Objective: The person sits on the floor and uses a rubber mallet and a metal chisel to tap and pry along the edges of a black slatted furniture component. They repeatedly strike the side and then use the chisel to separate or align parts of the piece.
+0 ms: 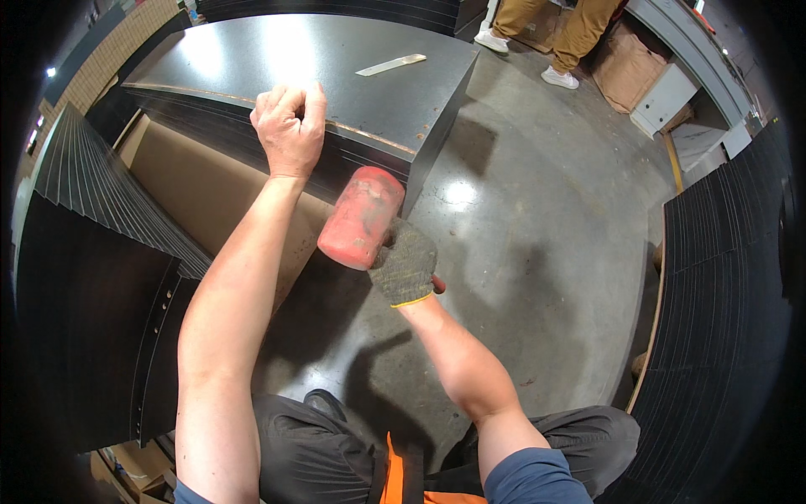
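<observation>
My right hand (406,261), in a grey knit work glove with a yellow cuff, grips a mallet with a scuffed red cylindrical head (362,217). The head hangs beside the near right corner of a stack of dark panels. My left hand (289,129) is bare, its fingers curled, at the near edge of the top panel (352,38). Whether it pinches something small there is hidden. A narrow, light-coloured knife-like blade (390,65) lies flat on that panel. Small holes show near the panel's right corner, and its near edge has a raw brown strip.
Black panels stand fanned at the left (94,296), and another tall stack (718,283) rises at the right. Brown cardboard (201,170) lies below the top panels. A person in tan trousers (576,38) stands on the concrete floor (504,302) beyond. Cardboard boxes (135,466) sit lower left.
</observation>
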Demonstrator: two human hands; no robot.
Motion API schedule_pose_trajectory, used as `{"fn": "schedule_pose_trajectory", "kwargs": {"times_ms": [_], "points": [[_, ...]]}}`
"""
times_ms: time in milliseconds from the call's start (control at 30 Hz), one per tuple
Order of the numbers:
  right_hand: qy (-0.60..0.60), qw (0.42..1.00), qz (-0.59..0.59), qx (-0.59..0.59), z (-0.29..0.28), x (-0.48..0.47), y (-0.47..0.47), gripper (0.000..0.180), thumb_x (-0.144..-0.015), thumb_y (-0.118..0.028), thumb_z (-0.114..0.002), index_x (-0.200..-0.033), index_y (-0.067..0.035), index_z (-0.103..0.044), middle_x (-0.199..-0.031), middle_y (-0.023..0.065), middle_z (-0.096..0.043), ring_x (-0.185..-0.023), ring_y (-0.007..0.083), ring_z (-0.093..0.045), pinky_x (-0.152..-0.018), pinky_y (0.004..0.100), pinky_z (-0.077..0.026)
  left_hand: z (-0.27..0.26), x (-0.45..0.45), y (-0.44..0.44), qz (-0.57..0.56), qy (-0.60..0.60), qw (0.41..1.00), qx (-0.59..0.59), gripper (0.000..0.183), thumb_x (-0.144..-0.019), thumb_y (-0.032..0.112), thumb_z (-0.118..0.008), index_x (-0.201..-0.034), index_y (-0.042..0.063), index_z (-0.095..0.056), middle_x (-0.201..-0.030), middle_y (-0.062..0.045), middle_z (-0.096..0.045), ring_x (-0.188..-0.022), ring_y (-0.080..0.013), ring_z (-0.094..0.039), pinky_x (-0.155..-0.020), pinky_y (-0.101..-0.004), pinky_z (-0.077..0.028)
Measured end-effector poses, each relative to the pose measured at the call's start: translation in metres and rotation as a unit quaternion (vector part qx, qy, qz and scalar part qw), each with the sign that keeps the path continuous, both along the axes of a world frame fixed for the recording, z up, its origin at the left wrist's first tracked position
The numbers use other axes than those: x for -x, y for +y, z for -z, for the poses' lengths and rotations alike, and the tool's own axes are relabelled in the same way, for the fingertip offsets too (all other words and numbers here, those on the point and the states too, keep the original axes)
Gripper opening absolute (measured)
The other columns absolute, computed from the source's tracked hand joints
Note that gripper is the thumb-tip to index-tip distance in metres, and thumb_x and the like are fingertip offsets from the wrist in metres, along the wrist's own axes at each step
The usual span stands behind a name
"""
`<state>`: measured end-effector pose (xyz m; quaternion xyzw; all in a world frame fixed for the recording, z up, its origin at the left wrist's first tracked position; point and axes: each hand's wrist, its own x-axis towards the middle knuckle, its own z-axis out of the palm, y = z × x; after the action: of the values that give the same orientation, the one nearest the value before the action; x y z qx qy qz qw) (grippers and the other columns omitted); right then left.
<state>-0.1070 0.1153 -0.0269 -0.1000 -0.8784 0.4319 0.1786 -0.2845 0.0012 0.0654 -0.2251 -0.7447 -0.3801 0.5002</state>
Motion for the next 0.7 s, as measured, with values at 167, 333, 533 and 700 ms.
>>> {"fn": "schedule_pose_trajectory", "kwargs": {"times_ms": [167,333,533,700], "points": [[-0.007,1.0,-0.011,-0.017,-0.005,0.0,0.0,0.029,-0.077,-0.035,-0.072,-0.086,-0.007,-0.069,-0.083,0.0167,-0.07,-0.079,0.0376,-0.067,-0.069,0.0453,-0.052,0.0,-0.002,-0.001,0.009,-0.02,1.0,0.001,0.034,-0.09,0.017,-0.07,-0.064,0.005,-0.053,-0.067,-0.003,-0.053,-0.071,-0.0205,-0.049,-0.069,-0.0346,-0.039],[0.044,0.998,-0.01,-0.045,-0.01,0.002,-0.002,0.027,-0.078,-0.034,-0.071,-0.084,-0.008,-0.068,-0.082,0.0158,-0.069,-0.079,0.0382,-0.066,-0.068,0.0459,-0.052,-0.002,-0.002,0.0,0.015,-0.01,1.0,0.0,0.034,-0.09,0.017,-0.07,-0.064,0.005,-0.053,-0.067,-0.003,-0.052,-0.071,-0.0203,-0.048,-0.068,-0.0346,-0.039],[0.075,0.997,-0.02,-0.029,-0.02,-0.001,0.0,0.029,-0.076,-0.036,-0.073,-0.084,-0.008,-0.068,-0.078,0.0161,-0.068,-0.076,0.0396,-0.065,-0.065,0.0467,-0.05,0.001,-0.001,0.0,-0.001,-0.012,1.0,0.011,0.034,-0.09,0.017,-0.07,-0.064,0.005,-0.053,-0.067,-0.003,-0.052,-0.072,-0.0205,-0.048,-0.069,-0.035,-0.039],[0.062,0.998,-0.031,0.002,-0.044,-0.001,-0.006,0.02,-0.072,-0.027,-0.07,-0.079,-0.008,-0.068,-0.08,0.0176,-0.068,-0.078,0.0415,-0.065,-0.069,0.0507,-0.051,-0.001,-0.002,0.0,-0.006,-0.015,1.0,0.012,0.032,-0.09,0.018,-0.07,-0.065,0.005,-0.054,-0.067,-0.003,-0.051,-0.072,-0.0209,-0.048,-0.069,-0.0348,-0.039]]}}
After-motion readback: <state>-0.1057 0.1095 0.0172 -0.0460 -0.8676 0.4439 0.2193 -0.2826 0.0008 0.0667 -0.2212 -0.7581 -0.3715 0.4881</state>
